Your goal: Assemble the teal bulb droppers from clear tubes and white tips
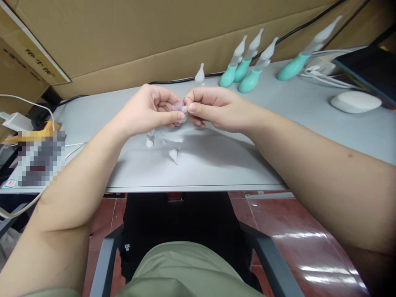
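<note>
Above the grey desk, my left hand (159, 108) is closed around a small clear plastic part (177, 107). The thumb and forefinger of my right hand (213, 105) pinch a small white piece (185, 109) against that clear part. My two hands nearly meet at the fingertips. Below them on the desk lie a white cone-shaped tip (173, 155), a small clear and white part (149, 142) and a tiny ring (163, 133). Beyond my right hand stands a white nozzle tip (199, 74), its base partly hidden.
Several nasal aspirators with teal bulbs (251, 81) stand near the cardboard wall (123, 37). At the right are a white computer mouse (355, 101), cables and a dark device (368, 66). A charger (18, 123) and a blurred-out object (41, 159) sit at the left.
</note>
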Demonstrator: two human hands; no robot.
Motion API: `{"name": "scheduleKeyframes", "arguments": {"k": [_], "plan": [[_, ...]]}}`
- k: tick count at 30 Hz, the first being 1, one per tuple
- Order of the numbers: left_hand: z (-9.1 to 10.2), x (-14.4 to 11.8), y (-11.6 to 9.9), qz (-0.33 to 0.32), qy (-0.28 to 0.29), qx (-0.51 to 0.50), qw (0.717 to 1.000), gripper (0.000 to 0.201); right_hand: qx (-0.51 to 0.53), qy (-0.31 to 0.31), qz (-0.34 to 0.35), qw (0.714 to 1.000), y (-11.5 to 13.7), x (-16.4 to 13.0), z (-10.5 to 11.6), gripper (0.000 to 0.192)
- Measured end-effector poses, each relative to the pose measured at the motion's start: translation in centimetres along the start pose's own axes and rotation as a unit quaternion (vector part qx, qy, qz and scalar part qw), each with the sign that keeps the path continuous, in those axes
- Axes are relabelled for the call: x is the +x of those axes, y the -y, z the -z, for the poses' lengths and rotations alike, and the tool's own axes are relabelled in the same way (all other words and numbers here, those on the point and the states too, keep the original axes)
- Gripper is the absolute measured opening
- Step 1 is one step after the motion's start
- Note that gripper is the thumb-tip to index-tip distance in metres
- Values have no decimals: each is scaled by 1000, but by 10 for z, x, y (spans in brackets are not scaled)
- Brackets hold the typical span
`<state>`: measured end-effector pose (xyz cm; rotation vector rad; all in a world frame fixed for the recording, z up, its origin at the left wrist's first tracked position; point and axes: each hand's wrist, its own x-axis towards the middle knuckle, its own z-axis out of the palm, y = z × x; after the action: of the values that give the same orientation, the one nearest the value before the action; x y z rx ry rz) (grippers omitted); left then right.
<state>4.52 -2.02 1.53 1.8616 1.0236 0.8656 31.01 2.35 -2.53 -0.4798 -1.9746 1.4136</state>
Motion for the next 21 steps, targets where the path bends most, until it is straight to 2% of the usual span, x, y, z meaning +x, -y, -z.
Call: {"name": "scheduleKeyframes", "arguments": {"k": [5,9,15,21], "plan": [[0,2,2,-7,11,-10,1000,28,85,36,-44,995,0,1,2,77],[-1,0,-1,-16,18,-10,1000,20,129,52,-82,987,0,-1,7,73],[-2,-6,-12,4,21,49,999,15,157,96,-88,979,-1,-4,14,62],[-6,-8,-21,-13,15,78,997,11,179,95,-98,974,-2,-6,15,55]]}}
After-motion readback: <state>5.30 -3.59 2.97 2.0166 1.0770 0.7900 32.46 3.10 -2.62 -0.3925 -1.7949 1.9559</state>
